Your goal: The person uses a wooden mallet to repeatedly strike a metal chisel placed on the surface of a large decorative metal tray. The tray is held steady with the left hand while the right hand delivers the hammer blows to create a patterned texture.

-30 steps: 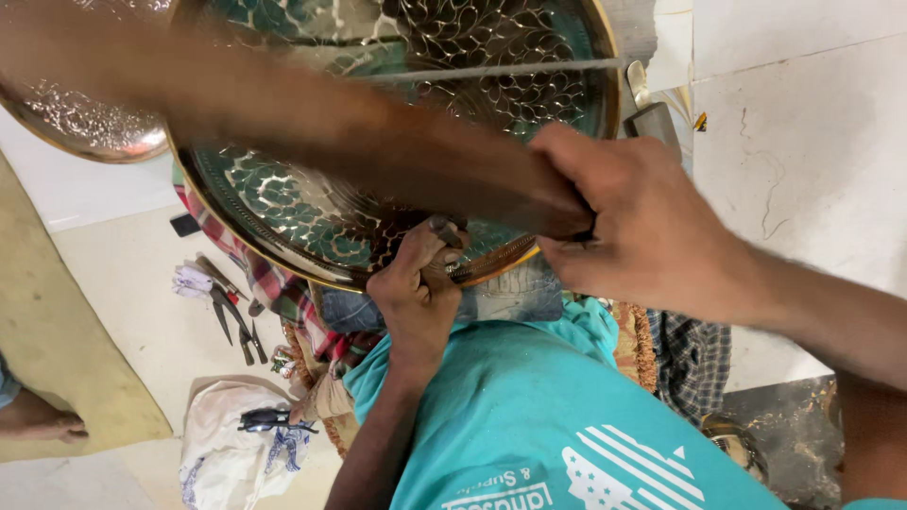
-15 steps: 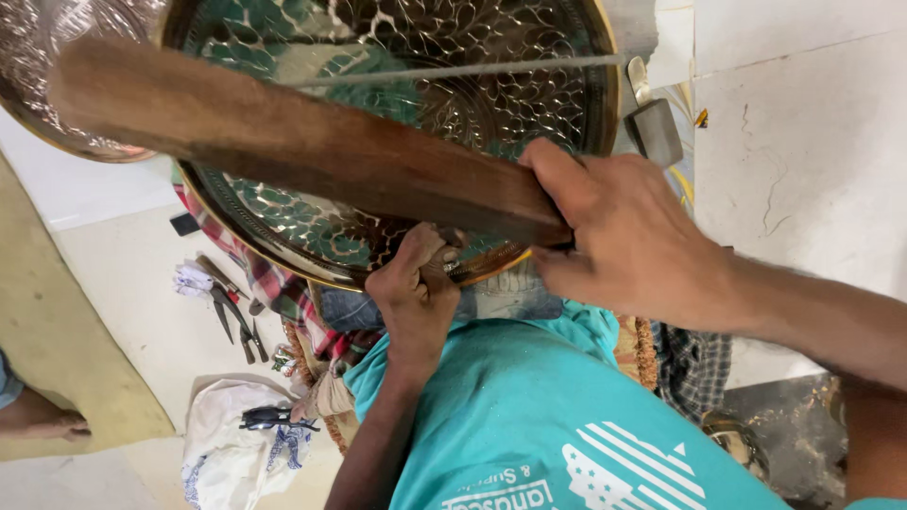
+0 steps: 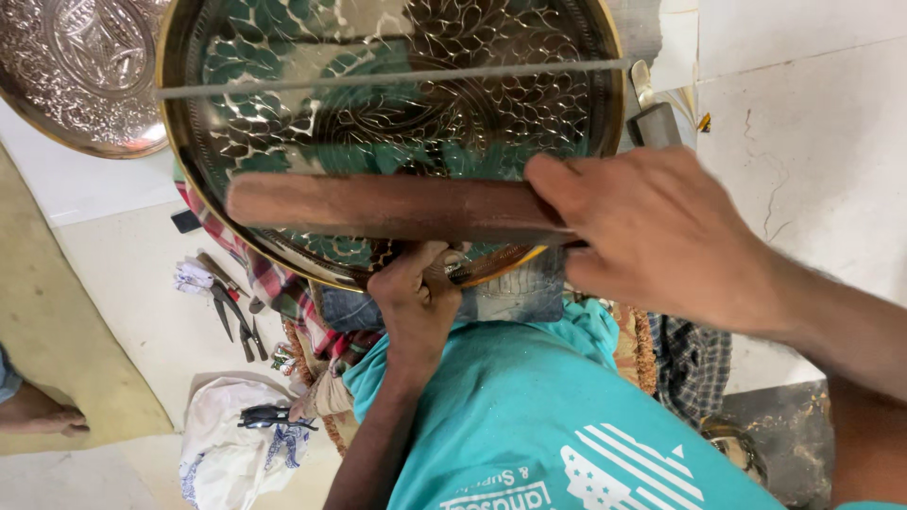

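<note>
Right hand [image 3: 661,231], right of centre in the frame, closed around the end of a flat wooden bat [image 3: 397,208]; fingers wrapped over it, thumb underneath. Bat stretched level toward the left, lying across the lower part of a big round engraved metal tray [image 3: 283,123] that fills the upper middle of the frame. Whether the bat touches the tray face: cannot tell.

Left hand [image 3: 416,302], just below the bat at the centre, closed tight at the tray's lower rim, gripping something small against the metal; the thing itself hidden by the fingers.

Tray dark and shiny, leaf and scale pattern cut into it, golden rim. Thin straight metal rod [image 3: 397,77] running across its upper part from left to right.

Second embossed metal plate [image 3: 76,76] in the upper left corner, partly behind the tray's edge. Checked red cloth [image 3: 274,283] under the tray at lower left. Pliers [image 3: 236,321] and other small tools on the pale floor [image 3: 142,283] at the left, near a white cloth bag [image 3: 217,444] at the lower left. Teal shirt [image 3: 510,416] filling the lower middle. Bare foot [image 3: 42,416] of another person at the left edge. Small grey metal block [image 3: 657,123] just beside the tray's right rim.
</note>
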